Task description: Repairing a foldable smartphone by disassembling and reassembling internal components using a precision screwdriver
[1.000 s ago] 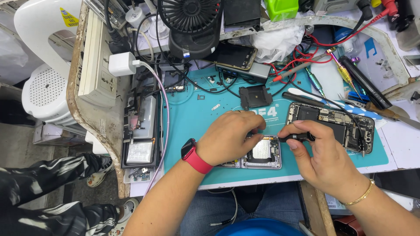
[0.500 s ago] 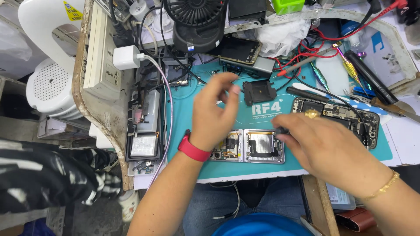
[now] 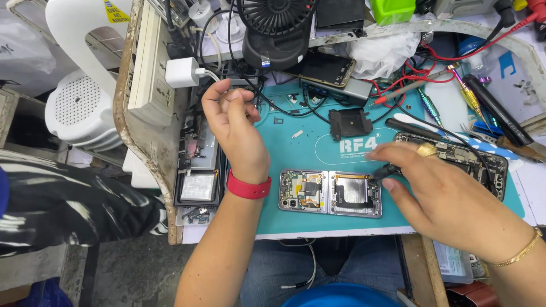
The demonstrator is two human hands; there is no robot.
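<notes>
- One opened folding phone [image 3: 330,191], back cover off, lies flat on the teal repair mat [image 3: 318,153], between the two hands.
- The right hand [image 3: 449,196] pinches one dark tool [image 3: 388,169] at the phone's right edge.
- The left hand [image 3: 233,128], red watch band [image 3: 248,187] on its wrist, hovers with fingers loosely curled; what it grasps, if anything, cannot be told.
- One black fan [image 3: 276,28] stands behind.

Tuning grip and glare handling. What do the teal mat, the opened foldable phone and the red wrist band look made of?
Teal mat: likely silicone or rubber, matte, no glare, lies flat on the bench.
Opened foldable phone: silver frame looks like metal with a satin sheen; inside, bare boards and orange flex cables.
Red wrist band on the left hand: smooth, matte, probably silicone.
</notes>
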